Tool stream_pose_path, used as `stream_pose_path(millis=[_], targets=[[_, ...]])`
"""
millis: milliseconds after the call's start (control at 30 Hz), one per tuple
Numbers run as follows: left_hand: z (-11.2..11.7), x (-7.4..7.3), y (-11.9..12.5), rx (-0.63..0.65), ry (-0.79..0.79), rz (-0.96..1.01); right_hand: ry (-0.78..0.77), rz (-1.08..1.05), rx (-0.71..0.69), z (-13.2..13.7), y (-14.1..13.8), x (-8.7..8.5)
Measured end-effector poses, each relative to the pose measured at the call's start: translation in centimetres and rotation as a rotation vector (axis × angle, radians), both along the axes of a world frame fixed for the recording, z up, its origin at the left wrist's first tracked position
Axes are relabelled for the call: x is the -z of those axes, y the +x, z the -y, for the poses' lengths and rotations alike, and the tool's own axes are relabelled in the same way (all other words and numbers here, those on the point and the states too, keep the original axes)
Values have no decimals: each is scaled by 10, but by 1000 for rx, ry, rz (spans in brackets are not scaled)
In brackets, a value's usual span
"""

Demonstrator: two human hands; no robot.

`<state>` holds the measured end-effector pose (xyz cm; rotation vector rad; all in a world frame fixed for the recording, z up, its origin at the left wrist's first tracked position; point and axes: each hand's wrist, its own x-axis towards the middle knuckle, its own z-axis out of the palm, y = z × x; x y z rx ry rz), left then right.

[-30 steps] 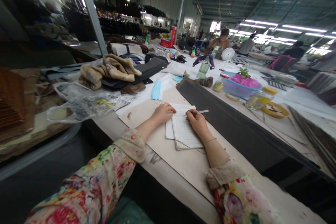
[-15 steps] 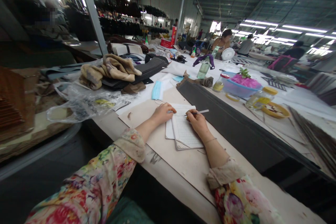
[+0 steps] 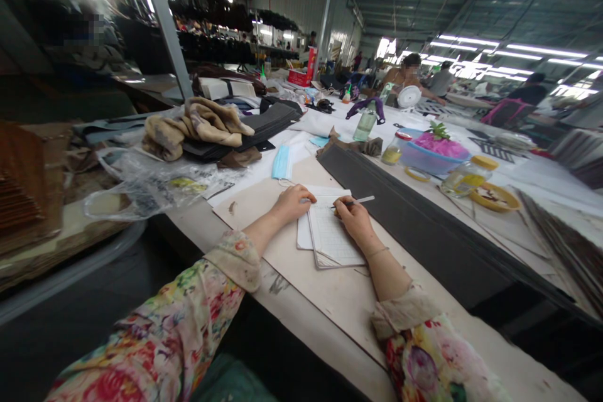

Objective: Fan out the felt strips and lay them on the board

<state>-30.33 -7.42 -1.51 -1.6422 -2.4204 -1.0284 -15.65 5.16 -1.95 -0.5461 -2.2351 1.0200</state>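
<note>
- Table (image 3: 287, 306): near edge runs diagonally below both forearms.
- Beige board (image 3: 330, 301): shows between notebook and table edge, also left of notebook.
- Notebook (image 3: 335, 239): open on board, between hands.
- Right hand (image 3: 353, 218): closed around pen (image 3: 365, 200), over page's right edge.
- Left hand (image 3: 291, 202): fingers curled at page's upper left; can't tell if pinching.
- Dark strips (image 3: 424, 232): just right, edge bounding board.
- Face mask (image 3: 281, 162): beyond left hand.
</note>
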Motion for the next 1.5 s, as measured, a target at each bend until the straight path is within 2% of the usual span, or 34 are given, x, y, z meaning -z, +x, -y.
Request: stream_pose_path(millis=[400, 833, 1500], targets=[[0, 0, 0, -5, 3, 4, -11, -46, 50, -4, -1, 3], [1, -2, 2, 0, -4, -6, 15, -35, 30, -3, 0, 3], [0, 0, 0, 5, 12, -4, 34, -28, 74, -2, 0, 2]])
